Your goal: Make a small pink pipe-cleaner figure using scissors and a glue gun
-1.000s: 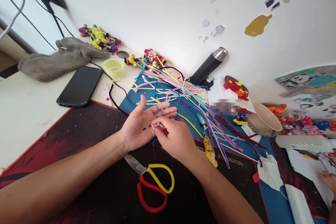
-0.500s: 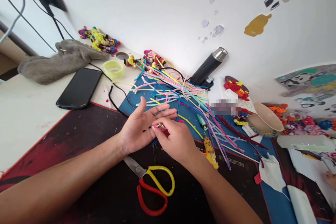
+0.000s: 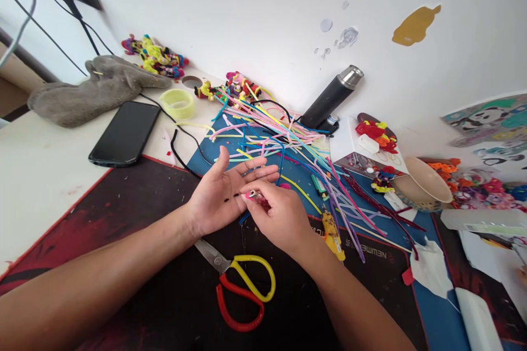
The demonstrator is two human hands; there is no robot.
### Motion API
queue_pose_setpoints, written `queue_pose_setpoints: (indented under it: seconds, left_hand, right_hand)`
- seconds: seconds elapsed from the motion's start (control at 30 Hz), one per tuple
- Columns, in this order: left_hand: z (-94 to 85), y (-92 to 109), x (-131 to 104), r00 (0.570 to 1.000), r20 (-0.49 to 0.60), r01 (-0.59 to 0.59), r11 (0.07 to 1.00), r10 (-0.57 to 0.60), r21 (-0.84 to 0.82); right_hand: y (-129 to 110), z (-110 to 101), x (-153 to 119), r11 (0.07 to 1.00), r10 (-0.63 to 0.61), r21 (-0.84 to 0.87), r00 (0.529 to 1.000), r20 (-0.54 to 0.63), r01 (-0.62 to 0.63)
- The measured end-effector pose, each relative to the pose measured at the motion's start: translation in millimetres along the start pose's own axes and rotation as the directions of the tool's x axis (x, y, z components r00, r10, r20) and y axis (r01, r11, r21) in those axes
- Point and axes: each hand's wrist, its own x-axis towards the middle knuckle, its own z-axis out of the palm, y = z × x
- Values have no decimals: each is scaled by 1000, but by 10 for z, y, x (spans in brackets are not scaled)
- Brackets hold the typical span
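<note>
My left hand is held palm up, fingers stretched out, above the dark mat. Two tiny black pieces lie on its palm. Over the fingers of that palm, my right hand pinches a small red thing with a silver metal end and a pink tip; its kind is hard to make out, as the fingers hide most of it. Just below the hands lie scissors with one yellow and one red handle, their blade tips hidden under my left wrist.
Many coloured pipe cleaners spread behind my hands. A yellow glue gun lies to the right, a black thermos leans by the wall, and a phone rests at left near a yellow ring and grey plush.
The view has shifted slightly. My right hand has turned a little, so the silver end of the red thing shows more. My left palm stays open with the black pieces on it.
</note>
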Motion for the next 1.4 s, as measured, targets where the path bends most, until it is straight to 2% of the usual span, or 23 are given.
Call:
queue_pose_setpoints:
  seconds: [0.13, 0.27, 0.8, 1.4]
  left_hand:
    - [6, -2, 4, 1000, -7, -1, 1000, 1, -15]
    - [26, 2, -5, 1000, 4, 0, 1000, 0, -17]
    - [58, 9, -34, 998, 55, 7, 997, -3, -79]
    - [120, 25, -67, 999, 47, 16, 998, -13, -68]
  right_hand:
    - [-5, -1, -8, 1000, -1, 31, 1000, -5, 1]
    - [-7, -13, -30, 995, -30, 89, 998, -59, 35]
    - [-32, -19, -87, 986, -60, 146, 987, -149, 82]
    - [-4, -20, -126, 975, -112, 171, 979, -172, 142]
